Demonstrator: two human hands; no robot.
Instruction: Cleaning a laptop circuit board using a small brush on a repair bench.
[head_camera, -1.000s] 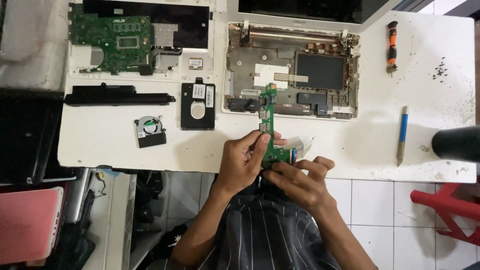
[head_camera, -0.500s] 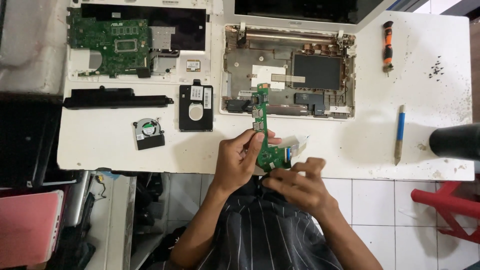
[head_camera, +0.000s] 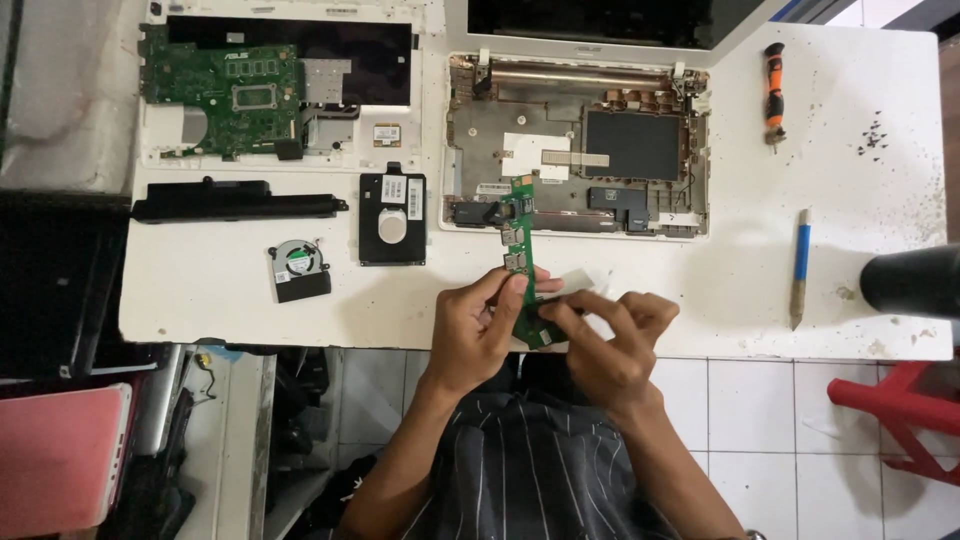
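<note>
Both hands on one narrow green circuit board (head_camera: 524, 262), held over the near edge of the white table (head_camera: 700, 300), just in front of the open laptop shell (head_camera: 578, 150). Board stands lengthwise away from the person; its far end overlaps the shell's front edge, its near end sits between the hands.

Left hand (head_camera: 478, 330): fingers curled narrow, thumb and fingertips pinching the board's left edge about midway down.
Right hand (head_camera: 612, 335): fingers bent, closed on the board's near end from the right. A pale flat strip (head_camera: 585, 281) shows just behind the right fingers; can't tell whether it's attached to the board.

Relative to the laptop shell:
- left of it, touching or nearly so: black hard drive (head_camera: 392, 217), lying flat
- further left, top: white keyboard tray with a big green motherboard (head_camera: 225, 95) lying in it
- left, below that tray: long black battery bar (head_camera: 235, 200)
- left and nearer the person: small fan (head_camera: 298, 268), beside the hard drive
- right, far corner: orange-and-black screwdriver (head_camera: 774, 88)
- right, nearer: blue-handled tool (head_camera: 800, 268), well apart from the hands
- far right: scatter of small dark screws (head_camera: 872, 142)

Red plastic stool (head_camera: 895, 405) on the tiled floor, right of the person.
</note>
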